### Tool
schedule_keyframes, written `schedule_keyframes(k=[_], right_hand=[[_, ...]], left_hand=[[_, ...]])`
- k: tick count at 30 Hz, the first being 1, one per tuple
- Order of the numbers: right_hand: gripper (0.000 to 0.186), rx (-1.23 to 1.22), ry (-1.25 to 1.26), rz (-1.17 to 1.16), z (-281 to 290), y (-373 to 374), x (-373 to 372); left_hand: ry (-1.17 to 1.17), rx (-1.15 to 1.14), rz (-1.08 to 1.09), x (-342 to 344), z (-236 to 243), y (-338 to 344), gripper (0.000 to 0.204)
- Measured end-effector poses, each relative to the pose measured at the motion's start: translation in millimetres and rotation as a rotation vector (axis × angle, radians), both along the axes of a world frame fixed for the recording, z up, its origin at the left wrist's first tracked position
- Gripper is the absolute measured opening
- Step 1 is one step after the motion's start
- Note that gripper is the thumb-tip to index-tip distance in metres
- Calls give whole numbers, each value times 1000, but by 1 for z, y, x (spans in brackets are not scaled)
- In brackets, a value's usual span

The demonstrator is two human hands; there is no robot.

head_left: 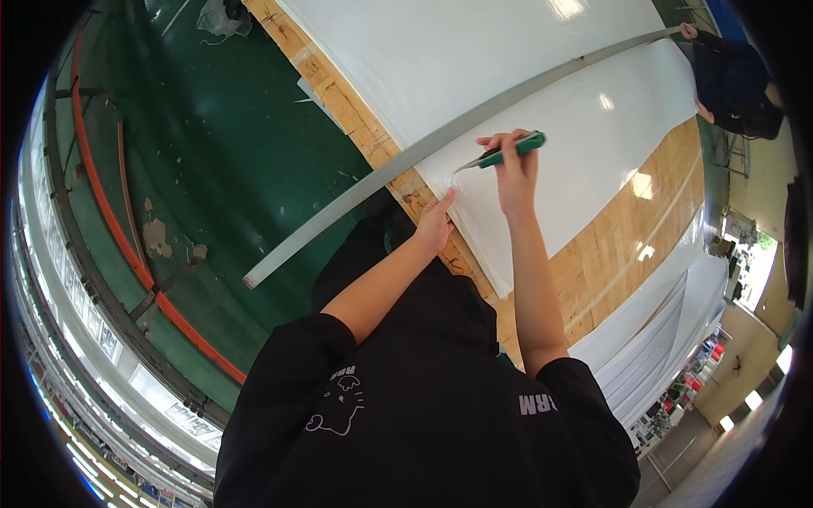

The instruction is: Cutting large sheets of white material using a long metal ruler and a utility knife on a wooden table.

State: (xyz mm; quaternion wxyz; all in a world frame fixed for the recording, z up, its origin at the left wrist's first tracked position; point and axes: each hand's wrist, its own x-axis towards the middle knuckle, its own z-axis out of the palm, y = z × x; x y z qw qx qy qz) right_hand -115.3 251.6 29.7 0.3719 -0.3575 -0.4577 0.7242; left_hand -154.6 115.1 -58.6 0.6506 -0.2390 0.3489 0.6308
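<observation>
A white glossy sheet [576, 161] lies on a wooden table [627, 229], with a long grey metal straightedge [322, 220] laid diagonally over it and jutting past the left edge. My right hand [512, 173] grips a green-handled utility knife [525, 144], its blade angled down-left toward the sheet, just below the straightedge. My left hand [434, 222] pinches the sheet's left edge with the thumb on top, a little down-left of the blade; its other fingers are partly hidden.
A co-worker [737, 85] at the upper right holds the straightedge's far end. More white sheeting [635, 339] lies at the lower right. The green floor [246, 102] extends left, with an orange rail [127, 254] and a plastic bag [220, 21].
</observation>
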Motion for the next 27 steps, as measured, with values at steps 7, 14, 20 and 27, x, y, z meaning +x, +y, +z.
schedule_keyframes(k=[7, 14, 20, 27], right_hand=[[11, 132, -86, 92, -15, -5, -11], [10, 173, -100, 63, -15, -1, -12], [12, 182, -164, 52, -18, -3, -18], [15, 282, -256, 136, -27, -9, -21]], left_hand=[[13, 1, -16, 1, -1, -1, 27], [5, -68, -4, -3, 14, 4, 26], [154, -167, 52, 10, 17, 17, 27], [196, -241, 206, 20, 8, 19, 17]])
